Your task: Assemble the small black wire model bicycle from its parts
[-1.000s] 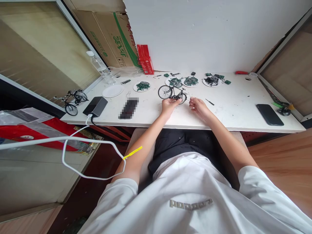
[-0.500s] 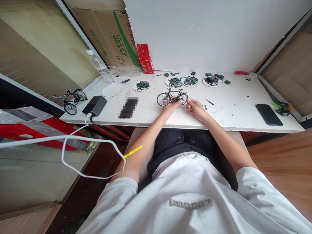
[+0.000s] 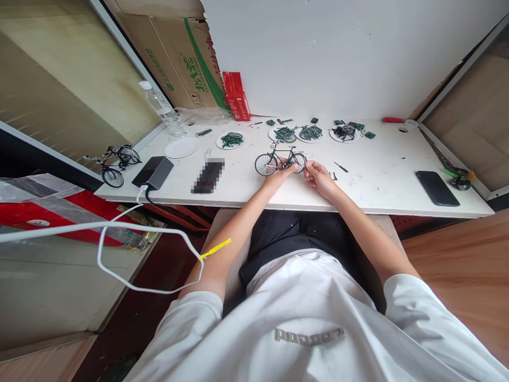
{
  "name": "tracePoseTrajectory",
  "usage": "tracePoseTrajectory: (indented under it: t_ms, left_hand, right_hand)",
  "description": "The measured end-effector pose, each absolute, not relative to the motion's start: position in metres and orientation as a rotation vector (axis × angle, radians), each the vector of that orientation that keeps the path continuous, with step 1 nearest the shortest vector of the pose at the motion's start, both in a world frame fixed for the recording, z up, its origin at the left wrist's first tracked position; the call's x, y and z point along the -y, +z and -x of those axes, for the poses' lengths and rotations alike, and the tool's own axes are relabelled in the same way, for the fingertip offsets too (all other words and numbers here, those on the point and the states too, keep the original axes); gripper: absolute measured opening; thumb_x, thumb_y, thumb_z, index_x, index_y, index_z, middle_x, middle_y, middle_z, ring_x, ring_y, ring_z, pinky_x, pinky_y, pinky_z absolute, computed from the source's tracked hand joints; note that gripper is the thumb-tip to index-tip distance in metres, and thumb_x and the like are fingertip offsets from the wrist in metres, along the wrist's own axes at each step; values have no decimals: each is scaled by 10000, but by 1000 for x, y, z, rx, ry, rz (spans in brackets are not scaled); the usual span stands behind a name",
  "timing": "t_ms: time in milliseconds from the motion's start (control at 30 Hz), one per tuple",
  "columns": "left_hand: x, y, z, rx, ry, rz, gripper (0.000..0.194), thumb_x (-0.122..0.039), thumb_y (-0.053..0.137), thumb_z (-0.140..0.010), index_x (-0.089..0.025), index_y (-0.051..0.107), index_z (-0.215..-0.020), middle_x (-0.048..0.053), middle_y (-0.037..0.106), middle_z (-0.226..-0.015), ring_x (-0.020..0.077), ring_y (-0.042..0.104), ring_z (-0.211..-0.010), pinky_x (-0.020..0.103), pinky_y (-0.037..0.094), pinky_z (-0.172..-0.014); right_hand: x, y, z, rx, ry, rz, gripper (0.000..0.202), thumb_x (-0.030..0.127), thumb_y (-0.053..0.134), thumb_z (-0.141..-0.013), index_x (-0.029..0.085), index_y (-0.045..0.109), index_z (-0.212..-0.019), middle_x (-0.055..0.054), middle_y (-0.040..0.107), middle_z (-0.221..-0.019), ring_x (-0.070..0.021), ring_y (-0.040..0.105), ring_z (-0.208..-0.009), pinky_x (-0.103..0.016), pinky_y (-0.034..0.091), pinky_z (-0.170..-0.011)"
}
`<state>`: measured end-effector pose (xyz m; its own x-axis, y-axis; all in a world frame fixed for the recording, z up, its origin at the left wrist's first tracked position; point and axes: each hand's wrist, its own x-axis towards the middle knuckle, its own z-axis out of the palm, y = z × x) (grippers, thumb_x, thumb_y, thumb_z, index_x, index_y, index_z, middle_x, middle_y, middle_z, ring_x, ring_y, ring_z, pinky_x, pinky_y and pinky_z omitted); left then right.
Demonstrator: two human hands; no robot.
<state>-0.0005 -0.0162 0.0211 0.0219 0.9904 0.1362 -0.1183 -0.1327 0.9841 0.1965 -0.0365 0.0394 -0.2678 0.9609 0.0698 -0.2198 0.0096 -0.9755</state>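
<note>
**Bicycle broadside, rear wheel to the right fingertips**

My left hand (image 3: 278, 176) has its fingers closed around the lower middle of the small bicycle (image 3: 283, 164), thumb reaching along toward the rear wheel. The fingers behind the frame are mostly hidden from me, so I can't tell exactly how they wrap it. My right hand (image 3: 319, 178) has its fingers curled, thumb and fingertips drawn close together right at the outer rim of the rear wheel. Whether they pinch the rim, or a tiny part between them, I can't tell.

The bicycle is upright, its long axis running left to right, roughly parallel to the front edge of the desk (image 3: 246, 185). The handlebar end points left and the rear rack end points right, straight at my right fingertips. The left hand has the firmer hold, from below; the right is nearer the rear wheel, and I judge that short line from fingertips to wheel to be the one that matters.

Farther out, just right of the right hand, I see a small dark part (image 3: 334, 176), then a thin dark tool (image 3: 341, 167) lying aslant. Beyond the bicycle, toward the desk's back edge, sits a plate (image 3: 338, 139) of dark parts. A second bicycle (image 3: 112, 178) stands by the left front corner.
</note>
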Motion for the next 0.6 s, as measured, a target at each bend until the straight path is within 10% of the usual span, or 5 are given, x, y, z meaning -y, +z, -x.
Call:
tracePoseTrajectory:
  t_ms: [600]
  left_hand:
    - [19,26,-1,-963,1374,-1151,372,-278,1015,-814,-229,692,-991,76,811,-1056,309,773,-1157,523,628,-1128]
  right_hand:
    - [44,48,-191,1230,1442,947,603,764,926,-854,262,598,-915,43,540,-772,-117,418,-636,-235,354,-506]
